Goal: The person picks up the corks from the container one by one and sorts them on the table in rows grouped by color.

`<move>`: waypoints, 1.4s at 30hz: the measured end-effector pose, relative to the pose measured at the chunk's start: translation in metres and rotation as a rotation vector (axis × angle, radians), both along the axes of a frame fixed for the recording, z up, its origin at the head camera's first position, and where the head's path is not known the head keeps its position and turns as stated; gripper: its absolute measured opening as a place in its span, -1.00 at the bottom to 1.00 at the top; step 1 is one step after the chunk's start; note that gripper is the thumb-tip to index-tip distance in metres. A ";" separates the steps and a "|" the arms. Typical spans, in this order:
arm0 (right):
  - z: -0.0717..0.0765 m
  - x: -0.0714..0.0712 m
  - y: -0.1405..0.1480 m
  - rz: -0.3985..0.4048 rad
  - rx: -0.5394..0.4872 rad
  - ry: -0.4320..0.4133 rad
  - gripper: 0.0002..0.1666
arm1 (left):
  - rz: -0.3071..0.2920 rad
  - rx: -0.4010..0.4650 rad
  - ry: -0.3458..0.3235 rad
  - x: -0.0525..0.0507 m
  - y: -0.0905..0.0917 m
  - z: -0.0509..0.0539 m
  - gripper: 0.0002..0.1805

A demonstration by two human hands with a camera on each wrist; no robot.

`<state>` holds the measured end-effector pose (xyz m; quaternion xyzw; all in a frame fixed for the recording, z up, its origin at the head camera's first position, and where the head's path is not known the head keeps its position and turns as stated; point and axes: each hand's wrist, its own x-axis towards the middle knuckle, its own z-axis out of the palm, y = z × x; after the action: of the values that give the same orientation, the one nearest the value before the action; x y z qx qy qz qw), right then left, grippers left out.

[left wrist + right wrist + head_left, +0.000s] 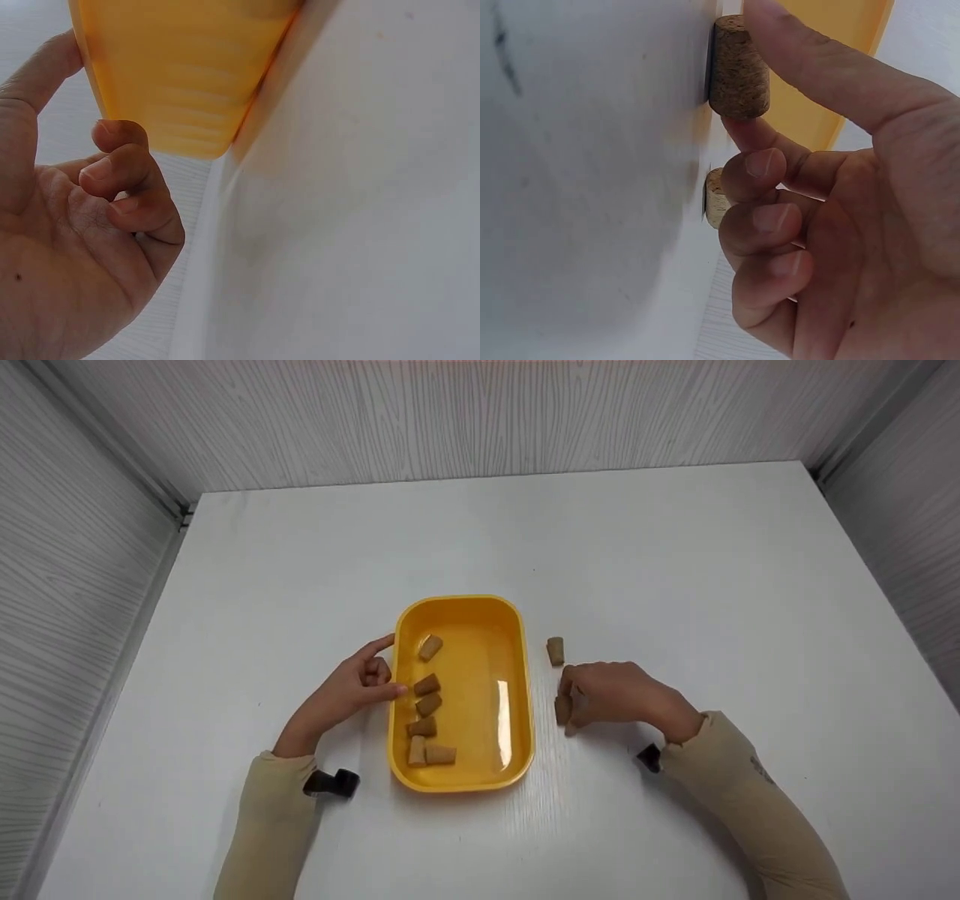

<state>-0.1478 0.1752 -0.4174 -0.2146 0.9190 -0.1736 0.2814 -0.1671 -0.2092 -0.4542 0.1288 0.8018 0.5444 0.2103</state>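
Observation:
A yellow plastic tray stands on the white table, with several tapered cork stoppers lying along its left side. My left hand holds the tray's left rim: the thumb hooks over it, the index finger touches the outer wall, and the other fingers curl in. Right of the tray, my right hand pinches a brown cork stopper between thumb and index finger, down at the table surface. Just beyond that hand a lighter cork stopper stands apart; in the right wrist view the curled fingers partly hide it.
The white tabletop spreads around the tray. Pale wood-grain panels close off the back and both sides. A black strap piece sticks out from the left sleeve, and another from the right sleeve.

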 end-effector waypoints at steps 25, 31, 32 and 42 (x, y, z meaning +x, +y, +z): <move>0.021 -0.011 -0.006 0.020 -0.061 0.150 -0.41 | 0.008 -0.025 -0.004 0.002 0.000 0.002 -0.16; 0.036 -0.010 -0.023 0.067 -0.130 0.199 -0.42 | 0.006 -0.031 0.007 0.002 0.001 0.002 -0.16; 0.039 -0.009 -0.026 0.078 -0.141 0.201 -0.42 | 0.005 -0.031 0.009 0.002 0.001 0.002 -0.16; 0.045 -0.005 -0.061 0.243 -0.232 0.228 -0.42 | 0.009 -0.011 0.006 0.001 0.002 0.001 -0.18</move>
<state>-0.1526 0.1146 -0.3721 -0.3734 0.8861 -0.2175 0.1677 -0.1664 -0.2075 -0.4532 0.1258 0.8060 0.5403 0.2062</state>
